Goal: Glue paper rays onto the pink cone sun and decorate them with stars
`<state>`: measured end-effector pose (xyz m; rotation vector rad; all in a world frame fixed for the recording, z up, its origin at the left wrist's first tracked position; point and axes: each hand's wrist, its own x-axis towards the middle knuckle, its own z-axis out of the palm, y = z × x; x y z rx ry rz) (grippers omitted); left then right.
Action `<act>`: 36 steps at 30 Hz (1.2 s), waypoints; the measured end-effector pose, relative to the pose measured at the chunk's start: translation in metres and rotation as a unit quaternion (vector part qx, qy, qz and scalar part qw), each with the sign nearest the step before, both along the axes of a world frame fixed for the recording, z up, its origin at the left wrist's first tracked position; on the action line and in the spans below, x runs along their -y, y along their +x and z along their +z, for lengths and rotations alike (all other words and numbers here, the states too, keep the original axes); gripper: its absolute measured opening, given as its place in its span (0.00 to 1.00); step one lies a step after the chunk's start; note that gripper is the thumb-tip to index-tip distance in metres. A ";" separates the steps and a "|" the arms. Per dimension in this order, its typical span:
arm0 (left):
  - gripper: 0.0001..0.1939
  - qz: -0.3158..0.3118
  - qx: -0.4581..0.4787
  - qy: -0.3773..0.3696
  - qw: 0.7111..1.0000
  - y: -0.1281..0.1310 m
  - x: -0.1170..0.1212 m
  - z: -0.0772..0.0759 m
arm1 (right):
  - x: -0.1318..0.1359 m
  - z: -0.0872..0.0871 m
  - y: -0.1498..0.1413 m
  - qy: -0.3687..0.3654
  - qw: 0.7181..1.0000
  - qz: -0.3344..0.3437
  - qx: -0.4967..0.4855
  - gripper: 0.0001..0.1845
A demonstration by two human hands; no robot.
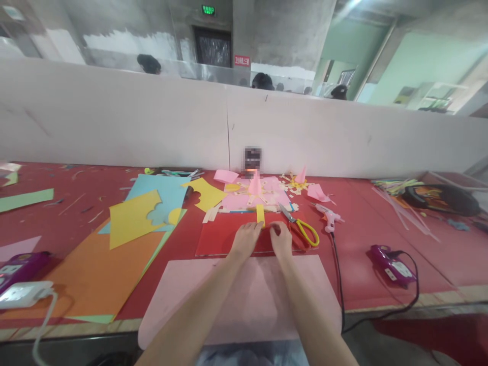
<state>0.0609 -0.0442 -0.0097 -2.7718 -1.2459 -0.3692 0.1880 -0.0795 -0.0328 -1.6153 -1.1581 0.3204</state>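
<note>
My left hand [244,240] has its fingertips closed on the lower end of a short yellow paper strip [260,213]. Just right of it, my right hand [281,239] is curled with thumb and fingers together; whatever it may hold is too small to see. Both hands are over a red board [217,235]. Beyond them, a pink paper cone [255,184] stands among pale pieces on a pink sheet [280,190]. Scissors with yellow handles [307,231] lie beside my right hand, blades pointing away to the left.
A pink glue gun [331,218] lies to the right, its cord running past a purple power strip [392,265]. Yellow [131,223], blue and orange sheets [102,269] overlap on the left. A second cone [301,175] stands near the white partition [152,122]. A pink mat [236,300] covers the near edge.
</note>
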 end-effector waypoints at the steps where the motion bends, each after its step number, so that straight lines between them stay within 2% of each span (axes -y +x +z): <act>1: 0.17 -0.001 -0.005 0.004 1.000 0.001 0.001 0.000 | 0.000 0.001 0.003 0.001 1.000 -0.006 -0.008 0.10; 5: 0.20 -0.017 -0.034 0.018 0.999 0.004 0.002 0.001 | 0.012 0.009 0.025 0.008 0.999 -0.051 -0.009 0.11; 8: 0.23 -0.038 -0.055 0.027 0.997 0.005 0.002 0.001 | 0.029 0.015 0.050 -0.032 0.987 -0.124 0.101 0.13; 10: 0.23 -0.048 -0.064 0.033 0.996 0.005 0.002 0.001 | 0.039 0.013 0.069 -0.088 0.976 -0.140 0.141 0.15; 14: 0.22 -0.053 -0.068 0.039 0.995 0.005 0.003 0.000 | 0.049 0.000 0.095 -0.188 0.961 -0.099 0.178 0.13; 18: 0.18 -0.048 -0.061 0.037 0.996 0.004 0.002 -0.003 | 0.045 -0.006 0.101 -0.207 0.947 -0.082 0.231 0.07; 23: 0.17 -0.045 -0.058 0.036 0.997 0.001 0.001 -0.005 | 0.037 0.010 0.098 -0.280 0.902 -0.031 0.328 0.06; 26: 0.16 -0.041 -0.062 0.041 0.996 0.004 0.004 -0.007 | 0.030 0.022 0.098 -0.335 0.878 0.016 0.341 0.04; 29: 0.15 -0.025 -0.065 0.046 0.997 0.011 0.009 -0.009 | 0.024 0.029 0.099 -0.349 0.882 0.018 0.317 0.06; 32: 0.14 -0.007 -0.061 0.046 0.997 0.018 0.012 -0.011 | 0.015 0.032 0.099 -0.318 0.905 -0.012 0.284 0.07; 36: 0.12 0.002 -0.045 0.037 0.998 0.015 0.008 -0.010 | -0.015 0.040 0.099 -0.308 0.922 -0.051 0.227 0.11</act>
